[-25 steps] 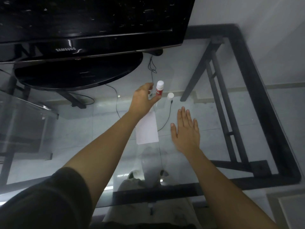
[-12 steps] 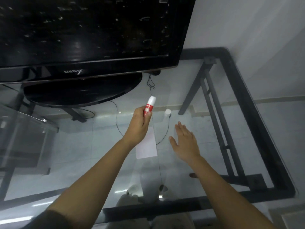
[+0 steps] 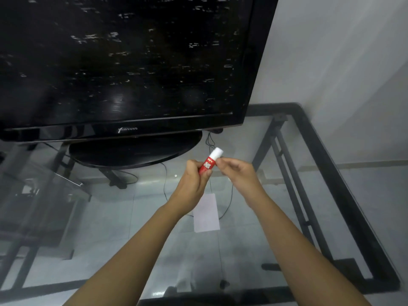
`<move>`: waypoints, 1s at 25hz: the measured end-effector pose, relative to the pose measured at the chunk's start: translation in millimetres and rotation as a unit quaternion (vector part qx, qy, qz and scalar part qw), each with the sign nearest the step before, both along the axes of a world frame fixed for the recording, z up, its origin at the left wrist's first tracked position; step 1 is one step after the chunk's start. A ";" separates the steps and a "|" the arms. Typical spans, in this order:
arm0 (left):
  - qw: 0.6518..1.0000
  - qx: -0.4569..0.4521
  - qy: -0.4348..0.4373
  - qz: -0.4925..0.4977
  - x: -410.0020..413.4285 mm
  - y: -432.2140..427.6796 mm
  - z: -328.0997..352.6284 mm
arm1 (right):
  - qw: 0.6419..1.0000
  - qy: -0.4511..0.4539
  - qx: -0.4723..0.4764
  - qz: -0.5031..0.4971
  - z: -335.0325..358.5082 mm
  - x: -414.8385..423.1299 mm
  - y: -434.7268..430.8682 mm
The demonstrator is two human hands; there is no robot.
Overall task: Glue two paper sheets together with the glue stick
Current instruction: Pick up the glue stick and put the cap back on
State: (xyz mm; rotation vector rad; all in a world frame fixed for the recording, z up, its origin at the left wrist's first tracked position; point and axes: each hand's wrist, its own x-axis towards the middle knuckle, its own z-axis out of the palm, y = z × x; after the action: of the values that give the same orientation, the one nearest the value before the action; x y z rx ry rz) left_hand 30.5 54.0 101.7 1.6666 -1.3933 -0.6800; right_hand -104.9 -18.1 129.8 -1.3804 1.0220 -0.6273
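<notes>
Left grip [image 3: 192,181] clamped round the red body of the glue stick [image 3: 209,162], stick tilted, white end uppermost and pointing away from the person; right grip [image 3: 239,172] closed, its fingertips [image 3: 220,161] pinching that white end; whether that end is a cap or a turning knob cannot be told. Both grips are held in the air above the table [image 3: 335,180].

The paper [image 3: 206,215] lies flat on the glass, below the grips and nearer the person; one white rectangle shows; whether it is two sheets stacked cannot be told.

Hazards, as judged:
- the white end may come away suddenly and slip from the right grip, a pinch by the tips only; a small round piece would likely roll on glass towards the television [image 3: 123,62] beyond the grips or off the table;
- the paper is light and the glass smooth; rubbing glue on unsteadied would likely push or crease it;
- strokes past the paper's edge would smear the glass and stick the sheet down.
</notes>
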 end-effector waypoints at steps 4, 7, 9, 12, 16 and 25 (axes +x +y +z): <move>1.000 -0.003 -0.011 -0.026 -3.4 3.0 12.0 | 0.998 -0.026 0.030 -0.043 11.1 0.4 2.8; 0.999 -0.031 0.038 0.024 -6.1 9.1 18.2 | 0.995 -0.023 0.038 -0.095 18.4 -0.1 3.0; 0.989 -0.076 0.101 0.077 -7.5 12.0 25.6 | 0.993 -0.039 0.033 -0.107 23.2 0.9 4.1; 0.955 -0.076 0.276 0.084 -9.3 9.5 37.6 | 0.991 -0.066 0.035 -0.111 28.7 3.6 4.5; 0.762 0.149 0.628 0.053 1.9 1.5 50.4 | 0.993 -0.055 0.018 -0.098 31.5 6.8 1.0; 0.914 0.149 0.374 0.042 4.3 -5.5 58.2 | 0.992 -0.062 0.015 -0.107 29.3 5.4 -8.7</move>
State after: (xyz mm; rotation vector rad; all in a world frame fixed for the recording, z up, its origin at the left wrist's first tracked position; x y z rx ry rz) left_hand 34.8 48.5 159.9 1.4304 -0.6832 -1.3573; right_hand -99.5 -26.8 159.0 -1.1990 1.0828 -0.8410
